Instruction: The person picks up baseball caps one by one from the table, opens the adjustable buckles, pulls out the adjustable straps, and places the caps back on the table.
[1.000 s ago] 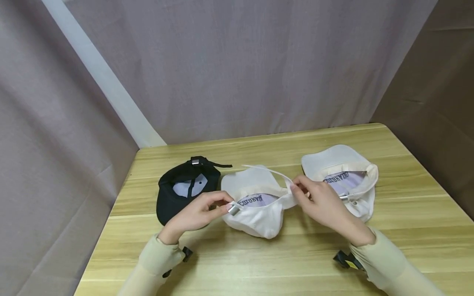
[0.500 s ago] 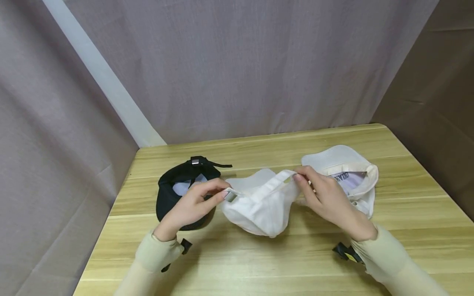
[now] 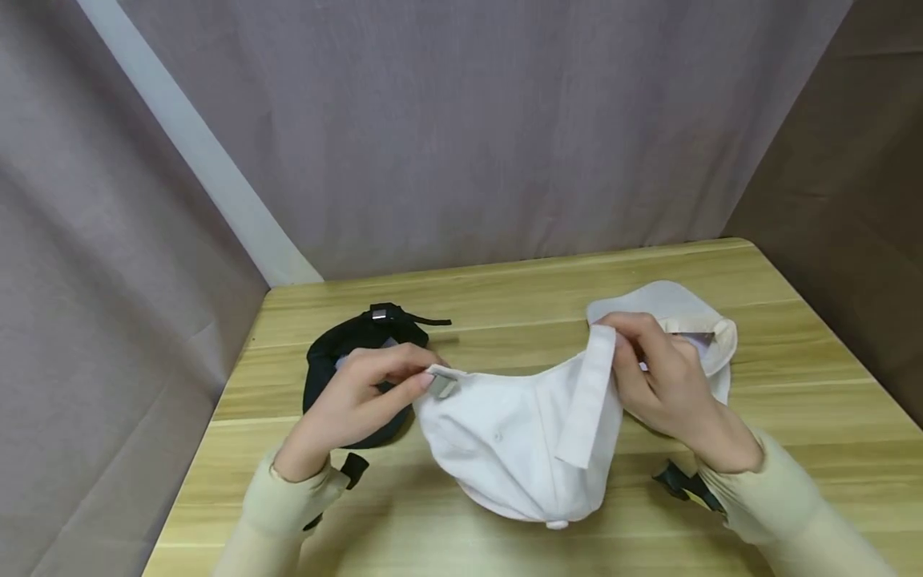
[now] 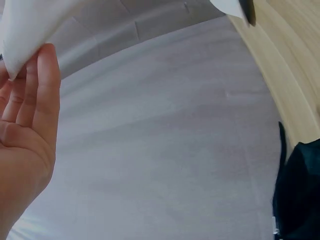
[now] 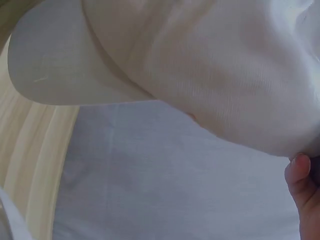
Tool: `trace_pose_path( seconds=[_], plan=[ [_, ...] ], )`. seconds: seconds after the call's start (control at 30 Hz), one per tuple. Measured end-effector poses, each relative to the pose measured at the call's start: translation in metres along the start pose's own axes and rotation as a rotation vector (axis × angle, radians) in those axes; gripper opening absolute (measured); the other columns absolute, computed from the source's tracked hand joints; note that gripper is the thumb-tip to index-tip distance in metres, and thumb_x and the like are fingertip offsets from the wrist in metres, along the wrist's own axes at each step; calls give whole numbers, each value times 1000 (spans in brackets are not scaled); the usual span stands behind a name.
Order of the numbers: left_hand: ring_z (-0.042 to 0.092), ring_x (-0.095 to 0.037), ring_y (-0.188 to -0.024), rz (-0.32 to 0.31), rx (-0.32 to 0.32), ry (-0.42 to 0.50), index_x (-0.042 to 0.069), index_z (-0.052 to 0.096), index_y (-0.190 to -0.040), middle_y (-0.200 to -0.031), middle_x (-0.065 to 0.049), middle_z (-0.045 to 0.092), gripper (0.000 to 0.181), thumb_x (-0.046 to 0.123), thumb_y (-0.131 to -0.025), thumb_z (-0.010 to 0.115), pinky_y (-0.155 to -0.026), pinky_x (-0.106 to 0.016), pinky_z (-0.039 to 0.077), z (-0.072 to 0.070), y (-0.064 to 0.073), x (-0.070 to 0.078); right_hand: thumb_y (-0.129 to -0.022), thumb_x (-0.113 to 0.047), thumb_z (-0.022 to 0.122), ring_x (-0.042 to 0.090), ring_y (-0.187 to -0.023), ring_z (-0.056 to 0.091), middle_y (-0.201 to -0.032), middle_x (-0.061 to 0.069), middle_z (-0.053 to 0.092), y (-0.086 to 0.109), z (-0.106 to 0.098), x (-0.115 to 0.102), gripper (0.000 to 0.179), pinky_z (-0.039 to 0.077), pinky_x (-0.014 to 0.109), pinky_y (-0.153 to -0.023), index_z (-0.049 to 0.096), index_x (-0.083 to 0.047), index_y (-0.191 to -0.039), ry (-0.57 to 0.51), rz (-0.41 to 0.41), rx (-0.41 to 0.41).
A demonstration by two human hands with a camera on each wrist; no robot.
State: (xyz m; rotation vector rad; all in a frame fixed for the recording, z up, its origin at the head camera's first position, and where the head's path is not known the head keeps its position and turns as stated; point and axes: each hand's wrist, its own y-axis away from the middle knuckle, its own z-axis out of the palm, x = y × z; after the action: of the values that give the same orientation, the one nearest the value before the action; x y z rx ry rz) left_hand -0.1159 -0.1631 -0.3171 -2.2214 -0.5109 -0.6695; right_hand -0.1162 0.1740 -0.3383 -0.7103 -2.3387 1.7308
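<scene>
Between both hands hangs a white baseball cap (image 3: pixel 512 441), its crown facing the head camera and its top button low down. My left hand (image 3: pixel 364 397) pinches the cap's back edge by the metal buckle (image 3: pixel 443 385). At the other side my right hand (image 3: pixel 667 385) pinches the base of the loose strap (image 3: pixel 587 401), which dangles over the crown. In the left wrist view the fingers (image 4: pixel 47 85) grip a white corner of cloth. The right wrist view shows the cap's crown (image 5: pixel 215 75) and brim (image 5: pixel 55 60), with a fingertip at its edge.
A black cap (image 3: pixel 324 365) with its strap sticking out lies behind my left hand. Another white cap (image 3: pixel 642 300) rests behind my right hand, partly hidden by it. The wooden table (image 3: pixel 505 296) ends at a grey curtain (image 3: pixel 490 144).
The held white cap has been lifted and tipped up, so its inside and brim turned out of sight. The strap swung over and now hangs toward the head camera. Both other caps stayed put.
</scene>
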Motion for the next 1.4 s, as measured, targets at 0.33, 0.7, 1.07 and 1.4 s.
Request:
trace_pose_path(
  seconds=[0.33, 0.7, 1.07, 1.4],
  plan=[
    [63, -13, -78, -174, 79, -43, 10, 71, -113, -102, 0, 72, 19, 2, -99, 63, -65, -28, 51, -2, -8, -24, -106, -13, 49, 5, -59, 53, -75, 1, 67, 4, 7, 20, 20, 42, 21, -55, 62, 0, -114, 1, 293, -184],
    [52, -15, -61, -356, 107, -118, 16, 67, -115, -84, 2, 65, 16, 23, -105, 57, -54, -30, 42, -3, -41, -81, -109, -22, 46, 16, -63, 46, -77, 5, 56, -5, 38, 76, 24, 36, 27, -59, 58, -6, -121, -30, 593, -300],
    [54, -18, -66, -441, 2, -181, 15, 64, -114, -87, -1, 64, 16, 23, -107, 53, -56, -32, 43, 16, -52, -136, -110, -30, 43, 22, -67, 49, -80, 8, 58, 22, 59, 112, 30, 39, 36, -63, 59, -8, -124, -2, 688, -354],
    [59, -15, -73, -543, -178, -310, 8, 58, -108, -93, -6, 67, 12, 16, -107, 49, -65, -29, 47, 36, -47, -173, -109, -35, 42, 30, -77, 64, -93, 13, 68, 48, 85, 137, 33, 47, 44, -70, 60, -12, -124, 40, 778, -526]
  ],
)
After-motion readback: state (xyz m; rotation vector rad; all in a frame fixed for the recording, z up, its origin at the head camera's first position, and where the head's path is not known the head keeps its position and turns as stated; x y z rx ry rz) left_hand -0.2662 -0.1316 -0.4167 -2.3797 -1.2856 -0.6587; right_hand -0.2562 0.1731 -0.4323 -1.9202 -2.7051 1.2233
